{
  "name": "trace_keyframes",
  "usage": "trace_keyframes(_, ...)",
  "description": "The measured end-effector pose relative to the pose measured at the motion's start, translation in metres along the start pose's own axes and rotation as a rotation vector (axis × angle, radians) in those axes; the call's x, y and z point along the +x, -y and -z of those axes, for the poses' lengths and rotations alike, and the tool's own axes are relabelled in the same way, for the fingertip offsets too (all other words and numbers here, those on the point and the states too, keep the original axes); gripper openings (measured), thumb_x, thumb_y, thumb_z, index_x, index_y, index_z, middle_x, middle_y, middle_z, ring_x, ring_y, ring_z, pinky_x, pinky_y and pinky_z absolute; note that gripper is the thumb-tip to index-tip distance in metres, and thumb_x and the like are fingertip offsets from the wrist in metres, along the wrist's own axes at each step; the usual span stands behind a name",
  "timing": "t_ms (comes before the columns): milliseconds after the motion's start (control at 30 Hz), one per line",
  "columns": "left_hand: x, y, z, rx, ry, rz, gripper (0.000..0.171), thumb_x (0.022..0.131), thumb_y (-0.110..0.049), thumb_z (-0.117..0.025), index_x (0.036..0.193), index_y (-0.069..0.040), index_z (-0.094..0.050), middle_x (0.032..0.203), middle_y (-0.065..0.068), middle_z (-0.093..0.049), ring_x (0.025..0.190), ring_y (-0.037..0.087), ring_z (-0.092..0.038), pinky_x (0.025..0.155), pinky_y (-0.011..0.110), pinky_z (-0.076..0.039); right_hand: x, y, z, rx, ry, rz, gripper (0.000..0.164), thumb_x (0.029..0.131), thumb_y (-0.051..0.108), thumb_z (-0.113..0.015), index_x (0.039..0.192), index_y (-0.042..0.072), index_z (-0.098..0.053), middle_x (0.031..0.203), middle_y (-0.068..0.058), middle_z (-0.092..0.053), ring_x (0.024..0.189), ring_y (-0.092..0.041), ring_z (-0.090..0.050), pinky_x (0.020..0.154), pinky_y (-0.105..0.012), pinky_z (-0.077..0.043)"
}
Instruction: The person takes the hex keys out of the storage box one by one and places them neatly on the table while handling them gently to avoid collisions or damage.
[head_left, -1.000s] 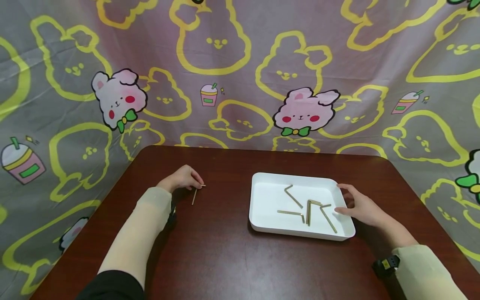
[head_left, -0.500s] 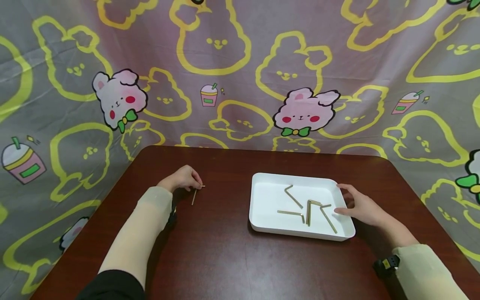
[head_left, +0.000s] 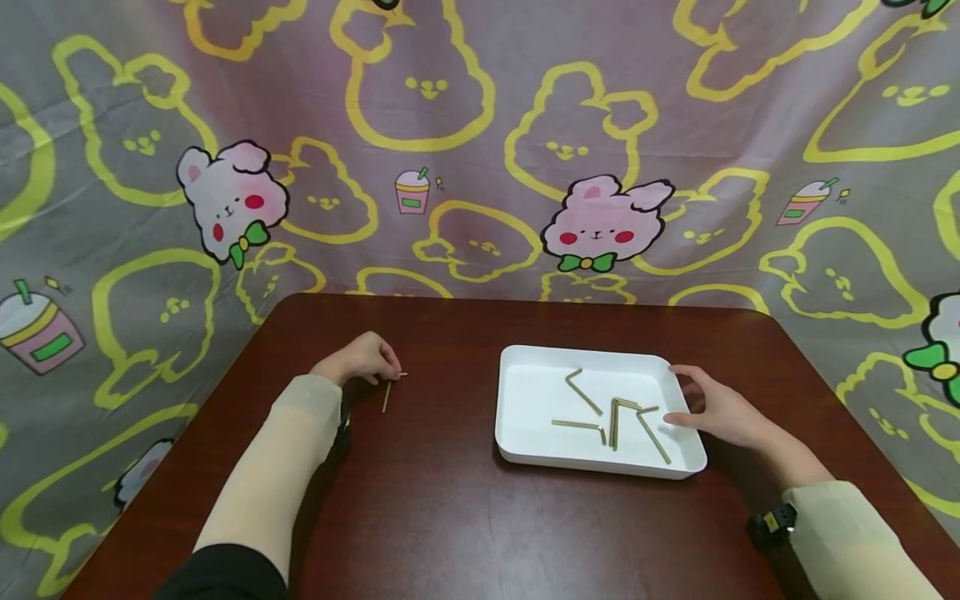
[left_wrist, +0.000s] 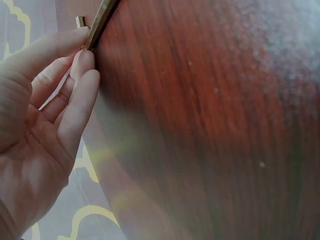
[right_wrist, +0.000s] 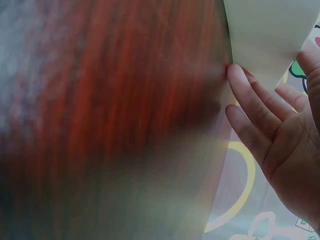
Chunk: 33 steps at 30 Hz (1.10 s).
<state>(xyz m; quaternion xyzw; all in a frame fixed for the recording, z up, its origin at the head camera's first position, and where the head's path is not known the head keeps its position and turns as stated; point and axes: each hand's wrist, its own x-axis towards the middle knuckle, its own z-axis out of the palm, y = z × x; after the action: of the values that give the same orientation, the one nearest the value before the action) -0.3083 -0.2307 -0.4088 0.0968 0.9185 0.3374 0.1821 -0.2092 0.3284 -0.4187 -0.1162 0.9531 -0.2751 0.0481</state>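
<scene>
My left hand (head_left: 362,360) is low over the far left of the table, its fingertips pinching a brass-coloured hex key (head_left: 386,398) near its bend. The key's long arm points toward me, and its short end sticks out to the right of the fingers. In the left wrist view the same hex key (left_wrist: 103,19) shows its six-sided bar at the thumb and index fingertips. My right hand (head_left: 723,414) grips the right side of a white tray (head_left: 525,400), thumb over the rim and fingers along the outer wall. Several L-shaped hex keys (head_left: 577,424) lie inside the tray.
The brown wooden table (head_left: 442,517) has rounded far corners. A patterned cloth (head_left: 480,108) with yellow outlines and rabbit faces hangs behind and at both sides. Dark wrist cameras (head_left: 772,526) sit at both cuffs.
The head view has shifted very slightly. Both hands, the pinched hex key and the tray keep their places on the table.
</scene>
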Motion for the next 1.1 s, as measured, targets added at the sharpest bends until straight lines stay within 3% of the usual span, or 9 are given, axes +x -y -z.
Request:
trace_keyframes(367, 0.001, -0.003, 0.000, 0.040, 0.032, 0.018, 0.006, 0.086, -0.008, -0.073, 0.083, -0.003, -0.074, 0.076, 0.005, -0.069, 0.071, 0.018, -0.062, 0.063, 0.033, -0.055, 0.000, -0.001, 0.000, 0.010, -0.004, 0.004, 0.088, 0.077, 0.036, -0.083, 0.141, 0.001, -0.033, 0.106, -0.019, -0.062, 0.084, -0.026, -0.063, 0.070, -0.041, -0.053)
trace_keyframes(467, 0.002, -0.009, 0.002, 0.086, 0.029, -0.022, 0.007, 0.085, -0.013, -0.074, 0.084, -0.006, -0.074, 0.073, 0.005, -0.067, 0.067, 0.018, -0.059, 0.060, 0.033, -0.053, 0.000, -0.001, -0.001, 0.013, 0.000, 0.000, 0.088, 0.077, 0.036, -0.083, 0.141, 0.002, -0.033, 0.106, -0.019, -0.062, 0.085, -0.027, -0.063, 0.070, -0.042, -0.053)
trace_keyframes(533, 0.004, -0.016, 0.001, 0.120, 0.002, -0.087, 0.008, 0.085, -0.015, -0.074, 0.085, -0.007, -0.075, 0.075, 0.004, -0.067, 0.067, 0.017, -0.058, 0.060, 0.032, -0.051, 0.000, -0.002, -0.002, 0.012, 0.000, -0.002, 0.088, 0.077, 0.036, -0.083, 0.141, 0.002, -0.033, 0.106, -0.019, -0.062, 0.085, -0.027, -0.063, 0.071, -0.042, -0.053)
trace_keyframes(700, 0.013, -0.052, -0.006, 0.175, -0.075, -0.252, 0.010, 0.087, -0.019, -0.074, 0.092, -0.010, -0.076, 0.090, 0.000, -0.069, 0.078, 0.018, -0.059, 0.071, 0.035, -0.050, -0.002, -0.004, -0.003, 0.008, -0.005, 0.004, 0.085, 0.079, 0.032, -0.082, 0.141, 0.003, -0.032, 0.107, -0.020, -0.061, 0.085, -0.027, -0.063, 0.070, -0.041, -0.053)
trace_keyframes(767, 0.016, -0.071, -0.012, 0.179, -0.081, -0.287, 0.011, 0.087, -0.021, -0.074, 0.093, -0.012, -0.076, 0.093, 0.000, -0.069, 0.080, 0.018, -0.058, 0.074, 0.036, -0.049, -0.002, -0.005, -0.004, 0.003, -0.007, 0.011, 0.083, 0.080, 0.027, -0.081, 0.141, 0.002, -0.031, 0.108, -0.022, -0.061, 0.085, -0.027, -0.062, 0.069, -0.041, -0.053)
trace_keyframes(933, 0.021, -0.113, -0.030, 0.175, -0.050, -0.385, 0.010, 0.087, -0.023, -0.075, 0.093, -0.015, -0.076, 0.093, -0.004, -0.069, 0.082, 0.016, -0.057, 0.075, 0.032, -0.048, -0.002, -0.005, -0.003, 0.000, -0.011, 0.022, 0.079, 0.082, 0.021, -0.079, 0.141, 0.002, -0.031, 0.108, -0.023, -0.060, 0.084, -0.026, -0.062, 0.068, -0.040, -0.053)
trace_keyframes(1100, 0.023, -0.143, -0.049, 0.158, -0.011, -0.471, 0.012, 0.087, -0.023, -0.074, 0.096, -0.014, -0.076, 0.091, -0.007, -0.069, 0.081, 0.014, -0.057, 0.073, 0.028, -0.048, -0.001, -0.003, -0.003, 0.012, -0.010, 0.020, 0.080, 0.081, 0.022, -0.080, 0.141, 0.002, -0.030, 0.108, -0.023, -0.060, 0.083, -0.026, -0.062, 0.068, -0.039, -0.052)
